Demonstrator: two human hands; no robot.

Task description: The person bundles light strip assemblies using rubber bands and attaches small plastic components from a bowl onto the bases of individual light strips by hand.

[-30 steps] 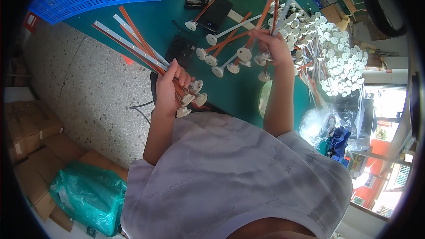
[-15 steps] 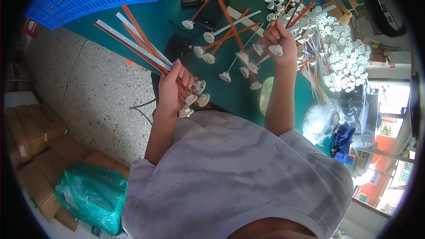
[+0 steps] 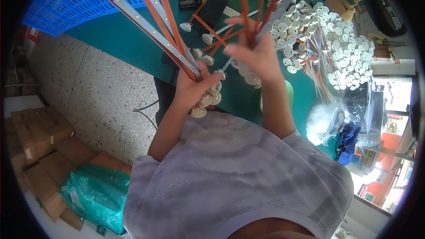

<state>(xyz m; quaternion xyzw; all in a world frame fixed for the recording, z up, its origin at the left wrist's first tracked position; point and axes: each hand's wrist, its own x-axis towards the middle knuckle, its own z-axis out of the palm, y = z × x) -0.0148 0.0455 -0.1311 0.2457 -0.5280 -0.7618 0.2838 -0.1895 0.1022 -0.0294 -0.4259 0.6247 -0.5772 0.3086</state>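
Observation:
My left hand (image 3: 191, 87) is closed round a bundle of LED strips (image 3: 152, 31), some showing a white face with small yellow chips and others a reddish-brown side. White round bases (image 3: 206, 100) hang below that fist. My right hand (image 3: 262, 59), smeared by motion, grips several more such strips (image 3: 243, 0) that fan upward; their white bases blur beneath the palm. Its thumb and index finger point toward the left hand. Between and beyond both hands, loose strips with round bases (image 3: 207, 39) lie crossed on the green table (image 3: 119, 33).
At the far left stands a blue plastic crate (image 3: 93, 0). A large heap of white round bases (image 3: 349, 53) and strips covers the right side. Clear plastic bags (image 3: 322, 121) lie at the near right. Cardboard boxes (image 3: 42, 126) and a green plastic bag (image 3: 95, 194) sit lower left.
My right hand has moved left toward the left hand, gathering strips that lay or leaned on the table before it. The left hand with its bundle has shifted right and slightly up.

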